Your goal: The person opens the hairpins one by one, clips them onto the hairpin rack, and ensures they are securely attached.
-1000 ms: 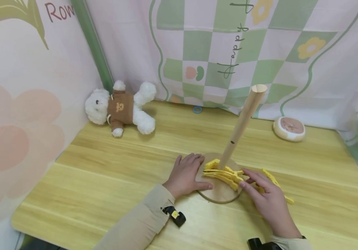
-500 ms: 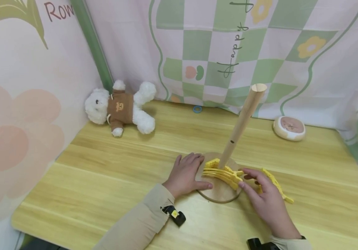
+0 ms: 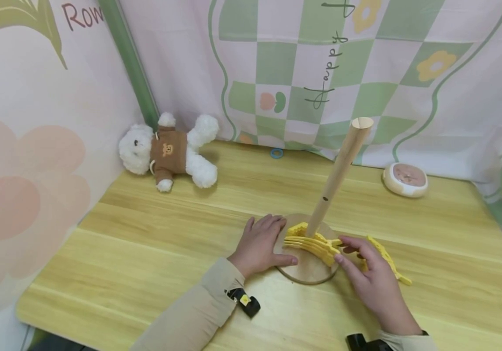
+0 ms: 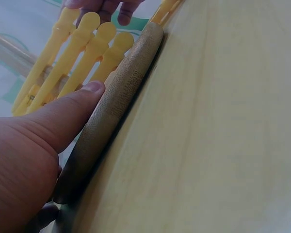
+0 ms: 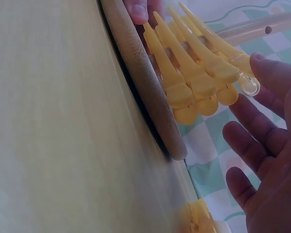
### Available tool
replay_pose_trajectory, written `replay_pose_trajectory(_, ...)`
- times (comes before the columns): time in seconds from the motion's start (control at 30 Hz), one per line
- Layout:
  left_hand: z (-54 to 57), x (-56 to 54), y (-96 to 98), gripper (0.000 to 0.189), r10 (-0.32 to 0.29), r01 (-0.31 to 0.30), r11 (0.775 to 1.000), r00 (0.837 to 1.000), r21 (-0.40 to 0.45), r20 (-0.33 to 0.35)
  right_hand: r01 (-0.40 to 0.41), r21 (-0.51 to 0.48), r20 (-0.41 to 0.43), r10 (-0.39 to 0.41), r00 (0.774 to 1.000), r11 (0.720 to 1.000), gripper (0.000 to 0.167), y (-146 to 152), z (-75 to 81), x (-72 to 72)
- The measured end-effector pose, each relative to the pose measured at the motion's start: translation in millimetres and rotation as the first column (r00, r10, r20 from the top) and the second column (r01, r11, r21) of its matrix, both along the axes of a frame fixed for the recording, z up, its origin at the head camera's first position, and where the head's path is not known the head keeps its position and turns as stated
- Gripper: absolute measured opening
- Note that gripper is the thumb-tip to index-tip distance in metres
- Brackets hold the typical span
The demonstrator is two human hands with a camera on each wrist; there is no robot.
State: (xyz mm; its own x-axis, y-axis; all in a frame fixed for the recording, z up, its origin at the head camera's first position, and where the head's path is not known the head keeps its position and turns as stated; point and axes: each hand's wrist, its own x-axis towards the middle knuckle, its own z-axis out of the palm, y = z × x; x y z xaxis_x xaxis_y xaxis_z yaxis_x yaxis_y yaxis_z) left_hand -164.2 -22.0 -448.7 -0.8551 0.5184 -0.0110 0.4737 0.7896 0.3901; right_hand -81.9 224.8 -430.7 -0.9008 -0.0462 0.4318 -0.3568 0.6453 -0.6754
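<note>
A round wooden base (image 3: pixel 303 275) bears a tall wooden post (image 3: pixel 337 173). Around the post's foot lies a stack of several curved yellow plastic pieces (image 3: pixel 310 244), knobbed at one end. My left hand (image 3: pixel 260 248) rests at the base's left side, its thumb extended over the top. My right hand (image 3: pixel 376 280) pinches the knobbed end of the topmost yellow piece (image 5: pixel 223 46) between thumb and index finger; the other fingers stay off the stack. Another loose yellow piece (image 3: pixel 389 258) lies on the table behind my right hand, partly hidden by it.
On the wooden table (image 3: pixel 154 234), a white plush toy (image 3: pixel 172 151) in a brown top lies at the back left. A small blue ring (image 3: pixel 277 153) and a round-cornered white and pink object (image 3: pixel 405 180) sit near the printed curtain (image 3: pixel 277 63).
The yellow pieces in the stack have shifted slightly and now line up more evenly, while my right hand stays at their knobbed ends. My left hand and the base keep their place.
</note>
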Motion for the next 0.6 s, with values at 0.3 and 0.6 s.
replay_pose_trajectory(0.3, 0.1, 0.1, -1.0, 0.1, -0.005, 0.005, 1.0, 1.0, 0.005, -0.004, 0.006, -0.009, 0.011, -0.006, 1.0, 1.0, 0.039, -0.6, -0.8, -0.3)
replay_pose_trajectory(0.6, -1.0, -0.4, -0.9, 0.1, -0.005, 0.005, 1.0, 1.0, 0.007, -0.01, 0.01, -0.017, 0.039, -0.009, 0.999, 1.0, 0.035, -1.9, 0.6, 2.0)
